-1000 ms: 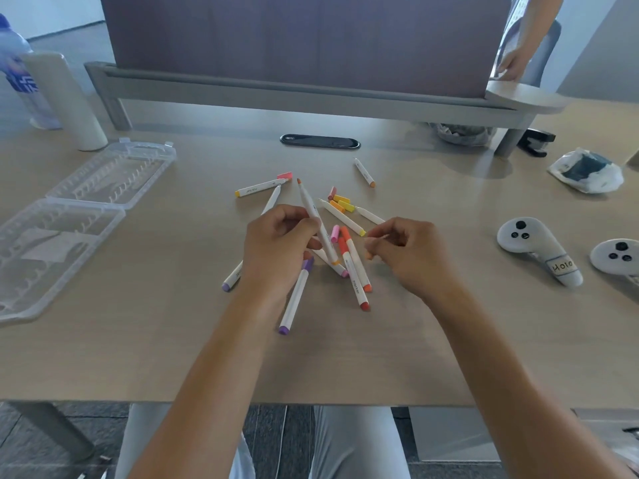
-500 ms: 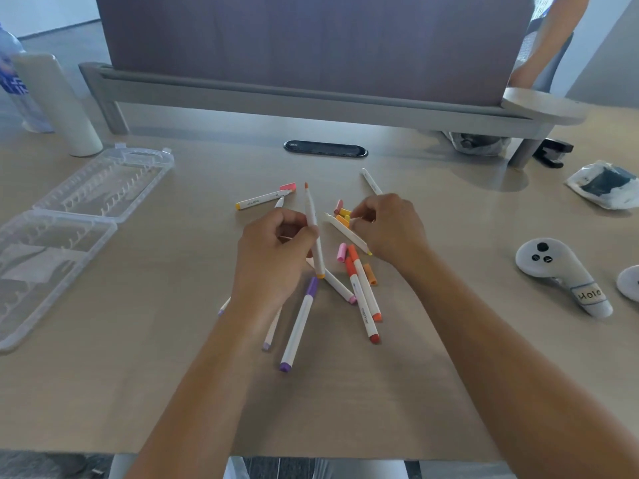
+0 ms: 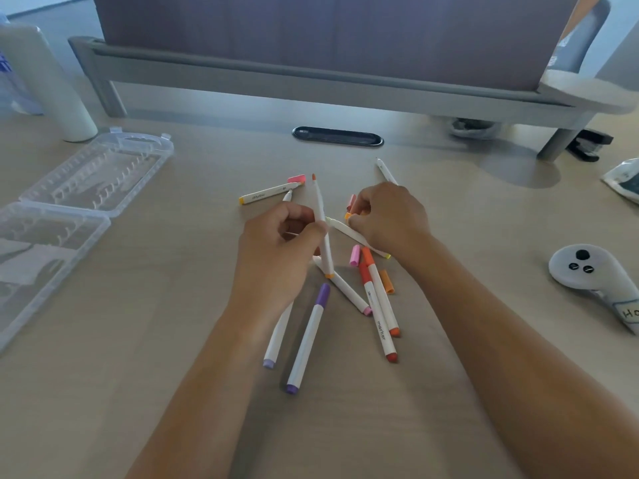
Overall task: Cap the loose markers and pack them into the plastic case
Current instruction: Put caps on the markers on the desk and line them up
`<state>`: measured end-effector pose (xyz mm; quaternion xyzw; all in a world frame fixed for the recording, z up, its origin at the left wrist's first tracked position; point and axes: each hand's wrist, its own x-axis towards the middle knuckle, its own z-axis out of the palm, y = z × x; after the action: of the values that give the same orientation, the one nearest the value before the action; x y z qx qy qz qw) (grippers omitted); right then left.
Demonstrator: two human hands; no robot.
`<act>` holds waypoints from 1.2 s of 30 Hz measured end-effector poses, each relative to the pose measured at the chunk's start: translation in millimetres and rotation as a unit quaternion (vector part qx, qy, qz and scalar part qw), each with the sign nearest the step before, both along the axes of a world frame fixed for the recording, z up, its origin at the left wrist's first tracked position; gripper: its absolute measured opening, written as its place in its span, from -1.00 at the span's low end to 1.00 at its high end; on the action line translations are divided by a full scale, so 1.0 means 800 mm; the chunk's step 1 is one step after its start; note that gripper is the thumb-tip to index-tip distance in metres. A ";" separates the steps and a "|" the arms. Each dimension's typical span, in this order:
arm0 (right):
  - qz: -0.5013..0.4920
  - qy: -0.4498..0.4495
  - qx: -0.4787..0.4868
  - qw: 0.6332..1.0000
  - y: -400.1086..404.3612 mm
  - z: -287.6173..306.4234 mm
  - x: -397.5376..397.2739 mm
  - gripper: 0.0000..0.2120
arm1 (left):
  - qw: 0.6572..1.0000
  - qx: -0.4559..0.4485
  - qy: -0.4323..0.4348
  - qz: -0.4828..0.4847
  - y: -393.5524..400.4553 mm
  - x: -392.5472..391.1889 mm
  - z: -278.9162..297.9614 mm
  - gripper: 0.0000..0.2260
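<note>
My left hand (image 3: 276, 250) gripped one orange marker (image 3: 321, 229), my right hand (image 3: 387, 219) pinched an orange cap (image 3: 348, 216), eight markers lay mid-table (image 3: 484, 340), the case (image 3: 69, 209) open at its left edge.

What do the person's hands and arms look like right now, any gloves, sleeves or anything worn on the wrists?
Both are bare. The left hand and right hand wear no gloves, and no rings show. Both forearms are uncovered right down to the bottom edge of the view, with no sleeve, watch or band in sight. No cables, tags or markings appear on either arm.

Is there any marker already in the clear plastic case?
No, the open plastic case at the left holds no marker; the markers lie loose on the table.
</note>
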<state>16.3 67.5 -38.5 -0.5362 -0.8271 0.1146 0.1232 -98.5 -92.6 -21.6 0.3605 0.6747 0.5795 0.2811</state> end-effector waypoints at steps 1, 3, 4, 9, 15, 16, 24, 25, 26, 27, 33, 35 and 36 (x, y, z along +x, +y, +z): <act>0.005 0.018 0.001 1.000 -0.001 0.000 0.001 -0.97 | 1.000 -0.002 -0.003 0.000 -0.001 0.001 0.000 -0.96; 0.013 0.086 -0.021 0.996 -0.006 0.003 0.007 -0.92 | 1.000 -0.008 -0.007 -0.002 -0.003 0.001 0.001 -0.96; 0.017 0.131 -0.039 0.991 -0.011 0.006 0.011 -0.90 | 1.000 -0.010 -0.008 -0.003 -0.004 0.002 0.002 -0.95; 0.031 0.336 -0.182 0.924 -0.053 0.031 0.036 -0.87 | 1.000 -0.016 -0.003 -0.020 -0.019 0.015 0.011 -0.95; -0.006 0.481 -0.241 0.843 -0.097 0.060 0.068 -0.88 | 0.997 -0.032 0.004 -0.074 -0.052 0.043 0.017 -0.90; -0.007 0.492 -0.241 0.837 -0.103 0.064 0.072 -0.88 | 0.996 -0.031 0.011 -0.081 -0.058 0.047 0.018 -0.88; 0.019 0.463 -0.187 0.866 -0.149 0.070 0.088 -0.88 | 0.995 0.001 0.031 -0.091 -0.100 0.066 0.028 -0.83; 0.024 0.453 -0.176 0.874 -0.153 0.068 0.088 -0.89 | 0.996 0.005 0.033 -0.088 -0.103 0.067 0.028 -0.82; 0.030 0.448 -0.170 0.877 -0.157 0.067 0.089 -0.89 | 0.996 0.006 0.035 -0.084 -0.107 0.068 0.028 -0.81; 0.035 0.448 -0.168 0.878 -0.161 0.066 0.089 -0.89 | 0.996 0.004 0.035 -0.080 -0.109 0.068 0.027 -0.81; 0.060 0.459 -0.133 0.877 -0.182 0.060 0.086 -0.87 | 0.997 -0.008 0.041 -0.063 -0.126 0.065 0.022 -0.88; 0.074 0.458 -0.108 0.879 -0.190 0.056 0.081 -0.87 | 0.998 -0.002 0.031 -0.054 -0.131 0.061 0.021 -0.90; 0.078 0.460 -0.098 0.879 -0.193 0.054 0.078 -0.87 | 0.998 0.003 0.031 -0.050 -0.133 0.059 0.021 -0.90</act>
<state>79.0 -86.7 4.9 -0.3667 -0.7010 0.4382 0.4268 -51.5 -198.9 -5.2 0.4126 0.6626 0.5551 0.2873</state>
